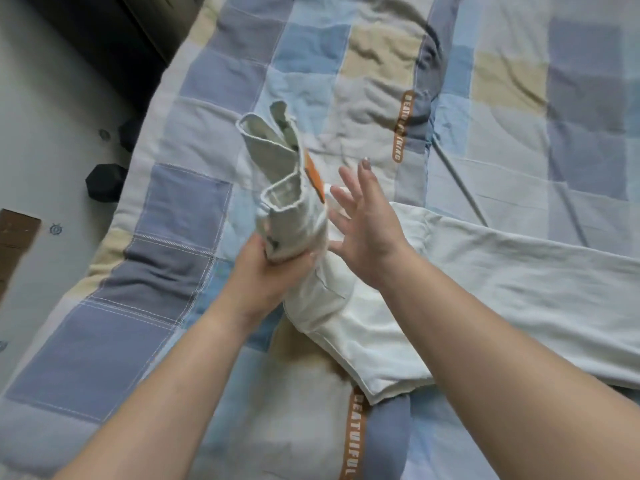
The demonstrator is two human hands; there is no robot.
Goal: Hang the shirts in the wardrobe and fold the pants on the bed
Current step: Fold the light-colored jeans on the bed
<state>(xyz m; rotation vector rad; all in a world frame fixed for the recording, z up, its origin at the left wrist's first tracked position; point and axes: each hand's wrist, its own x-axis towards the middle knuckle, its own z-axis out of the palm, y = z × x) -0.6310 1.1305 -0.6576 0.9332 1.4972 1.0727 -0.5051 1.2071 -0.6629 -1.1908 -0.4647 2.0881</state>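
The left hand (266, 268) grips the pale pants (363, 327) near one end, its fingers curled round the bunched cloth so that this end stands up off the bed (114, 344), while the rest of the pants lies flat across the checked quilt toward the right. The right hand (367, 230) hovers just beside the raised end, fingers spread and holding nothing.

Left hand (263, 271) grips white pants (363, 327) over bed (138, 341).
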